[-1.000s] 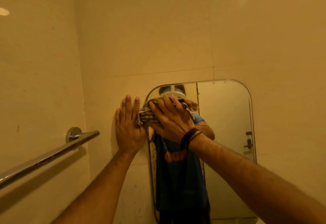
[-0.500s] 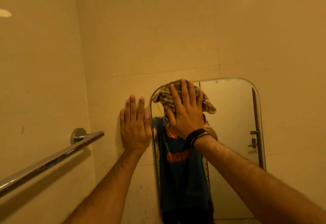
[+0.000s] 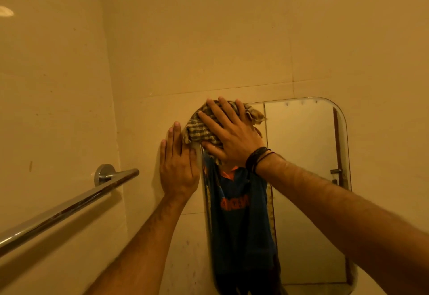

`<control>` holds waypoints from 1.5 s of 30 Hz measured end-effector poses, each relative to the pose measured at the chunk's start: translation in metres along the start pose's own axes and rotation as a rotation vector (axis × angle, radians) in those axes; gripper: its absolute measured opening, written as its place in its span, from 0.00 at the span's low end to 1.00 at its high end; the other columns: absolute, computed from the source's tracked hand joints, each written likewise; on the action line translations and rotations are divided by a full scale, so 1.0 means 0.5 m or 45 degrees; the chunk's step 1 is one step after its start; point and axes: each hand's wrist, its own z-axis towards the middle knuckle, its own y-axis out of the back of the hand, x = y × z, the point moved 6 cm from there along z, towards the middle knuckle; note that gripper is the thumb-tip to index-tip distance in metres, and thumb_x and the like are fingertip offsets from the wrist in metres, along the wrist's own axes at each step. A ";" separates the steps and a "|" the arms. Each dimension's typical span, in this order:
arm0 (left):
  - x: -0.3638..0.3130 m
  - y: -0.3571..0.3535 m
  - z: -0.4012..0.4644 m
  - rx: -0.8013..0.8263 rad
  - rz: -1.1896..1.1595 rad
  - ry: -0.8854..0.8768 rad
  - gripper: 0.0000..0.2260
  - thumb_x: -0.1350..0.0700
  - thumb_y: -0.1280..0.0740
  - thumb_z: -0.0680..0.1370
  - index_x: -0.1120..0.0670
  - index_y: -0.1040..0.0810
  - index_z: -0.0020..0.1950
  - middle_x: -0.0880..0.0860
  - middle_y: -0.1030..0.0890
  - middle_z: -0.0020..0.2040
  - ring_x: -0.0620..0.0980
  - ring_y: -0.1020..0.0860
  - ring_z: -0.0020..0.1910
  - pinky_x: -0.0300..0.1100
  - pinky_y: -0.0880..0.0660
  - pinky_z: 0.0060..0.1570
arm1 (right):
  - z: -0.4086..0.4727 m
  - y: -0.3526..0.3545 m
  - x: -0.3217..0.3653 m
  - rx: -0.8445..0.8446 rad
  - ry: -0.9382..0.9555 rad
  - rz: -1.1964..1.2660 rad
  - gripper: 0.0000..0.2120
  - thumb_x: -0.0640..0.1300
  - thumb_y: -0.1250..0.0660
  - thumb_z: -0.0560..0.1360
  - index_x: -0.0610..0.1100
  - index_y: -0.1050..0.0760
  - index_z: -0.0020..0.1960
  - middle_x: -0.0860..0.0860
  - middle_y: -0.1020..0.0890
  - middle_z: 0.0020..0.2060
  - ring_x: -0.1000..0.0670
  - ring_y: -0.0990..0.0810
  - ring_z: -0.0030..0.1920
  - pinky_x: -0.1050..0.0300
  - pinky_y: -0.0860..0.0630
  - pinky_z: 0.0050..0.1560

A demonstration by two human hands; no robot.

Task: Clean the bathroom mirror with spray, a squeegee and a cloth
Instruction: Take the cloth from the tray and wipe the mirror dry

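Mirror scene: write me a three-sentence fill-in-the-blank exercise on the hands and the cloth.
1. The right hand presses a checked ____ against the mirror.
2. The cloth covers the mirror's top ____ corner.
3. The left hand lies flat on the ____ beside the mirror.

Missing words: cloth; left; wall

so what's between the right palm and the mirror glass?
The checked cloth, pressed flat under the right hand at the mirror's top-left corner, per the head view.
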 end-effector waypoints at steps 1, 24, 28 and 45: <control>0.001 0.001 -0.001 0.004 -0.007 0.007 0.25 0.49 0.54 0.86 0.54 0.44 0.82 0.55 0.45 0.83 0.53 0.47 0.82 0.53 0.47 0.80 | -0.007 -0.001 0.005 -0.005 -0.023 0.005 0.34 0.66 0.48 0.78 0.51 0.43 0.79 0.44 0.43 0.79 0.40 0.48 0.79 0.35 0.56 0.76; 0.005 0.003 -0.067 -0.047 0.007 -0.003 0.25 0.51 0.53 0.86 0.58 0.45 0.82 0.58 0.41 0.82 0.55 0.44 0.81 0.54 0.46 0.80 | -0.041 -0.002 0.045 0.086 -0.137 0.062 0.34 0.65 0.46 0.78 0.51 0.44 0.79 0.43 0.46 0.80 0.39 0.51 0.79 0.32 0.55 0.75; 0.007 0.008 -0.068 -0.034 -0.034 -0.015 0.25 0.50 0.51 0.86 0.55 0.44 0.82 0.57 0.42 0.82 0.55 0.45 0.82 0.54 0.46 0.80 | -0.098 -0.022 0.069 0.048 -0.139 0.090 0.33 0.64 0.47 0.79 0.49 0.44 0.79 0.42 0.46 0.79 0.38 0.51 0.79 0.33 0.57 0.76; 0.026 -0.008 -0.165 0.016 0.030 0.060 0.25 0.50 0.53 0.86 0.52 0.48 0.83 0.56 0.45 0.83 0.53 0.48 0.83 0.53 0.48 0.80 | -0.489 -0.117 0.271 0.281 0.131 0.242 0.34 0.57 0.41 0.79 0.48 0.47 0.80 0.46 0.50 0.80 0.42 0.53 0.80 0.36 0.58 0.76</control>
